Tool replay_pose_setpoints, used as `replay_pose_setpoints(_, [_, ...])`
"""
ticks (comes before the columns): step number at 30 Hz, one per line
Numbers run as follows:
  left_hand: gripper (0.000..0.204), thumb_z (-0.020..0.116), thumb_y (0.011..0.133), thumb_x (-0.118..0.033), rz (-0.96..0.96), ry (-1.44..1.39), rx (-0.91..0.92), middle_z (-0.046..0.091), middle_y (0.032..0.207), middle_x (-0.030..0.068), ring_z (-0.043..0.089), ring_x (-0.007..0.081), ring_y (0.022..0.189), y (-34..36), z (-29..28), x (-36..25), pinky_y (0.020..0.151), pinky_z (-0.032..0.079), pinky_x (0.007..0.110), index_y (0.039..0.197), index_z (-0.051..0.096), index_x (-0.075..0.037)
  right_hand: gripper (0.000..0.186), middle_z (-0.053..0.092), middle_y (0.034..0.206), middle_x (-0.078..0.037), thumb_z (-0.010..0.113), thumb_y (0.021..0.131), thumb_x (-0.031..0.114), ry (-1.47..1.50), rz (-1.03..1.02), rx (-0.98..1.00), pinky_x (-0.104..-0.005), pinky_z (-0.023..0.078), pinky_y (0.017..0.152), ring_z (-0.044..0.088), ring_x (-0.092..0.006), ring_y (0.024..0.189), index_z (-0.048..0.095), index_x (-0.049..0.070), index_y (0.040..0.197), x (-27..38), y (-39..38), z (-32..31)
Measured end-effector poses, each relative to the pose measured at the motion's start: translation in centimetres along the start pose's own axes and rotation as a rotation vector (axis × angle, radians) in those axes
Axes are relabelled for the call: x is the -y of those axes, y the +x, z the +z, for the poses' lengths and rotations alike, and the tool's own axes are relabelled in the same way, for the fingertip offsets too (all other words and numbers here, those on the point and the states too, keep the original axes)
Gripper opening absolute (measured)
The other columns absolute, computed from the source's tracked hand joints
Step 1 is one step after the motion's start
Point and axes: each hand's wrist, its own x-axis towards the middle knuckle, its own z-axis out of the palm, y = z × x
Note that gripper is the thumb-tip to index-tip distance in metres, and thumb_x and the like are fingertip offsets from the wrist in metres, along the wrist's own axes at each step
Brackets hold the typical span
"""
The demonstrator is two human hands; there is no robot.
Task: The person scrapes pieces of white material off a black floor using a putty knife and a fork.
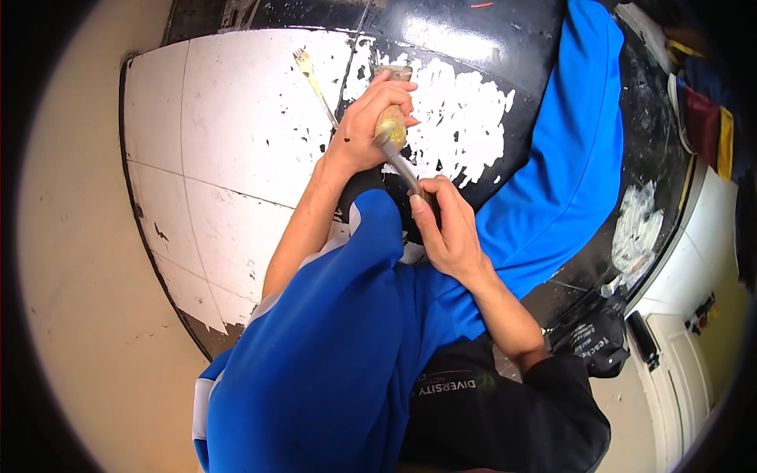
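My left hand [364, 126] is closed around a yellowish-brown rounded object [391, 126] and holds it above the tiled floor. A grey end piece [394, 73] sticks out above the fingers. My right hand [445, 229] grips the lower end of a thin grey metal blade [398, 164], whose tip rests against the yellowish object. Both hands are just beyond my knees, which are covered in blue cloth [347, 331]. What the right hand's handle looks like is hidden in the fist.
A pale fork [309, 69] lies on the white floor tiles [236, 118] left of my left hand. Black flooring with chipped white patches [465, 118] lies beyond. At the right are crumpled white plastic [637, 229], a black bag [601, 347] and red-and-yellow cloth [710, 130].
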Motion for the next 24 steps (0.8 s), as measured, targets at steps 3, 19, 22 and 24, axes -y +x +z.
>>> replay_pose_setpoints(3, [0.022,0.073,0.089,0.001,0.002,0.022,-0.011,0.065,0.094,0.0056,0.070,0.0301,0.116,-0.3,0.3,0.0,0.117,0.039,0.055,0.100,0.055,-0.007,0.018,0.056,0.080,-0.014,0.066,0.093,0.003,0.036,-0.157,-0.078,-0.0359,0.045,0.060,0.054,-0.0271,0.065,0.057,-0.004,0.108,1.6,-0.9,-0.3])
replay_pose_setpoints(19, [0.029,0.079,0.083,-0.001,0.028,-0.001,-0.079,0.067,0.100,0.0100,0.067,0.0342,0.116,-0.6,0.9,1.0,0.110,0.043,0.054,0.099,0.056,-0.007,0.005,0.058,0.077,-0.015,0.053,0.099,-0.001,0.058,0.017,0.028,-0.0362,0.045,0.056,0.056,-0.0251,0.062,0.054,-0.006,0.100,-1.3,0.7,1.7])
replay_pose_setpoints(22, [0.029,0.079,0.083,-0.001,0.031,0.003,-0.069,0.066,0.100,0.0100,0.067,0.0340,0.116,-1.0,1.2,0.3,0.111,0.043,0.054,0.099,0.056,-0.007,0.008,0.059,0.077,-0.015,0.056,0.099,0.001,0.104,-0.225,-0.099,-0.0347,0.046,0.056,0.057,-0.0242,0.062,0.055,-0.006,0.101,0.0,-1.1,1.2])
replay_pose_setpoints(24, [0.021,0.075,0.090,-0.005,0.065,-0.028,-0.070,0.062,0.094,0.0068,0.068,0.0323,0.114,0.5,0.9,1.3,0.112,0.042,0.053,0.097,0.056,-0.008,0.010,0.059,0.077,-0.014,0.059,0.098,0.003,0.190,-0.406,-0.163,-0.0338,0.045,0.054,0.056,-0.0226,0.061,0.056,-0.006,0.101,0.3,-0.1,1.1])
